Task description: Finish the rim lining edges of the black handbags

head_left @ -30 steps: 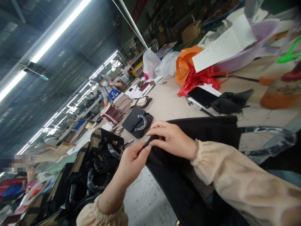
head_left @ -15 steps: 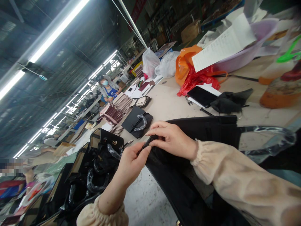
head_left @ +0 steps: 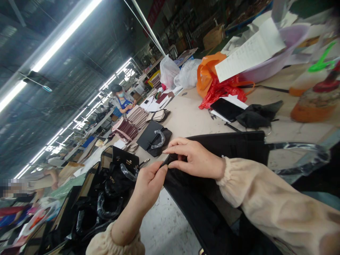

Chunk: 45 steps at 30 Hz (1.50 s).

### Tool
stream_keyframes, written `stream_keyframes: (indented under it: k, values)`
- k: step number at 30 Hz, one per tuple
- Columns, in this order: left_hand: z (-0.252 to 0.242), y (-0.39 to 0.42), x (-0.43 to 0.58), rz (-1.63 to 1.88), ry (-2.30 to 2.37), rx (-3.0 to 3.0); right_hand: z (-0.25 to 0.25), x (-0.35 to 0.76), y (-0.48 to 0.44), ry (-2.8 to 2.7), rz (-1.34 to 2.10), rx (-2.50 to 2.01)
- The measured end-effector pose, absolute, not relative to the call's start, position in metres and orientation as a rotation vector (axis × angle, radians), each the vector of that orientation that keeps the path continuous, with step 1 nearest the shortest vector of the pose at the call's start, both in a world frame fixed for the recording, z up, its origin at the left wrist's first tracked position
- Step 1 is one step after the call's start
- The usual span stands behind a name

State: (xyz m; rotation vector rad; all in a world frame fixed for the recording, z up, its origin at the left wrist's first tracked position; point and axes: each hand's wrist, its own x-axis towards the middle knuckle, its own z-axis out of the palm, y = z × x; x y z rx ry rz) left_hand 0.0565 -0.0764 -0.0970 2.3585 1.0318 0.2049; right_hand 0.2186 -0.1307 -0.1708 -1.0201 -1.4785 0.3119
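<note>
A black handbag point(head_left: 202, 209) lies in front of me, its plastic-wrapped handle point(head_left: 300, 159) sticking out to the right. My left hand point(head_left: 152, 182) pinches the edge of the bag's black material between thumb and fingers. Right beside it, my right hand point(head_left: 195, 157) grips the same edge, thumb below and fingers curled over. The two thumbs nearly meet at the pinched spot. What lies under the fingers is partly hidden.
Several black bags point(head_left: 106, 198) with wrapped handles crowd the left. Another black bag point(head_left: 154, 138) lies ahead, near stacked brown pieces point(head_left: 126, 127). A phone point(head_left: 227, 109), red plastic bag point(head_left: 223, 94), purple basin point(head_left: 268, 71) and bottle point(head_left: 310, 102) sit further right. A co-worker point(head_left: 123, 101) stands beyond.
Both hands keep their pinch on the bag's edge, almost unmoved. The view shifts slightly. At the far table the co-worker's hands have moved, and a person at far left has shifted.
</note>
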Motion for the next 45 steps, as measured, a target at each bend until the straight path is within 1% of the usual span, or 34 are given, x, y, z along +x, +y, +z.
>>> stream_keyframes:
  k: [8, 15, 22, 24, 29, 33, 39, 45]
  values:
    - [-0.092, -0.075, 0.057, 0.151, 1.014, 2.471, -0.172, 0.216, -0.126, -1.436, 0.204, -0.997]
    - [-0.089, -0.069, 0.055, 0.087, 0.901, 2.513, -0.174, 0.216, -0.125, -1.448, 0.215, -0.971]
    - [-0.089, -0.067, 0.057, 0.086, 0.889, 2.488, -0.175, 0.217, -0.120, -1.445, 0.256, -0.942]
    - [-0.089, -0.067, 0.057, 0.080, 0.882, 2.471, -0.175, 0.218, -0.120, -1.437, 0.297, -0.929]
    - [-0.089, -0.068, 0.056, 0.041, 0.890, 2.456, -0.175, 0.224, -0.124, -1.430, 0.518, -0.849]
    - [-0.089, -0.069, 0.056, 0.025, 0.905, 2.419, -0.175, 0.228, -0.129, -1.416, 0.560, -0.849]
    - [-0.087, -0.071, 0.057, 0.009, 0.875, 2.431, -0.173, 0.226, -0.130, -1.441, 0.430, -0.938]
    - [-0.085, -0.068, 0.054, -0.050, 0.817, 2.564, -0.174, 0.213, -0.127, -1.348, 0.278, -1.033]
